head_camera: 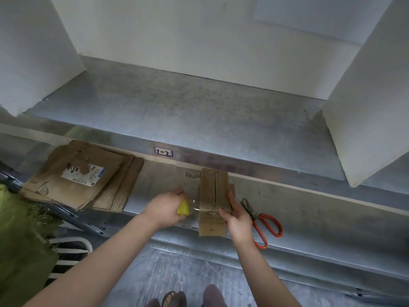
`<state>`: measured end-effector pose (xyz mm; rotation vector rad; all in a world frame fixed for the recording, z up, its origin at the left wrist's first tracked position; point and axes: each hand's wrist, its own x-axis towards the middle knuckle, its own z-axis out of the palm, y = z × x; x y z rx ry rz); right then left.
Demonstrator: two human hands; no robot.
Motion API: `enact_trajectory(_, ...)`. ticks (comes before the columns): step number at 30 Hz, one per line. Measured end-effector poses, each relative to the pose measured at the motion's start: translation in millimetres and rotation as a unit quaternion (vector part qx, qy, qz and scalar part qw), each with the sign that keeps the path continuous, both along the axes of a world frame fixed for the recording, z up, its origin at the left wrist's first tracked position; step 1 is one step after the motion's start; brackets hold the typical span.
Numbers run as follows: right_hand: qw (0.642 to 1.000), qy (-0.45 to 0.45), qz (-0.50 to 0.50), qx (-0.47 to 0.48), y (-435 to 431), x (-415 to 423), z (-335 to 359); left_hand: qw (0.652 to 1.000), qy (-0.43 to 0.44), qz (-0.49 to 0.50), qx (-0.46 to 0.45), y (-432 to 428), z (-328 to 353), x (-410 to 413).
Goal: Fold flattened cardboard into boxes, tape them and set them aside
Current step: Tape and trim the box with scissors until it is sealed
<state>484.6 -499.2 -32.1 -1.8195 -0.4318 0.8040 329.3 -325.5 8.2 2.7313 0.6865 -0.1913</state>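
Box (213, 196) at shelf (314, 213) edge; right hand (237, 217) grips it, left hand (164, 207) grips tape roll (183, 208); scissors (265, 224) beside.

We have a single view, from a camera worn on the head. It faces forward and steeply down, so our own feet (174, 299) show at the bottom edge. It sits near: both forearms run up from the bottom to the left hand (164, 207) and right hand (238, 218) at lower centre. The counter (309, 220) crosses the lower half, and the shelf (177, 111) above it fills the middle. The wide lens reaches a white panel (33, 52) at upper left.
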Motion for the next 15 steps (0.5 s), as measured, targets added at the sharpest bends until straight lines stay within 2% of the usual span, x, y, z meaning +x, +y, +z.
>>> enact_trajectory(5, 1.0, -0.024, 0.0, 0.0, 0.1, -1.7, -0.7, 0.994, 0.038, -0.019, 0.104, -4.8, 1.4, 1.0)
enact_trajectory(7, 1.0, -0.025, 0.001, 0.007, 0.3, -1.9, -1.5, 0.996, 0.037, -0.019, 0.081, -0.4, 1.9, -0.4)
enact_trajectory(11, 1.0, -0.027, 0.013, 0.002, -1.8, 0.6, -2.0, 0.998, -0.029, 0.016, -0.055, 2.1, -3.2, -7.4)
enact_trajectory(13, 0.998, -0.05, 0.022, -0.004, -3.0, -0.2, 2.9, 0.996, -0.046, 0.034, -0.071, 0.2, -4.0, -8.3)
enact_trajectory(15, 0.992, -0.12, 0.041, -0.025, -5.7, -2.3, 6.3, 0.996, -0.053, 0.045, -0.059, -1.3, -4.1, -7.1)
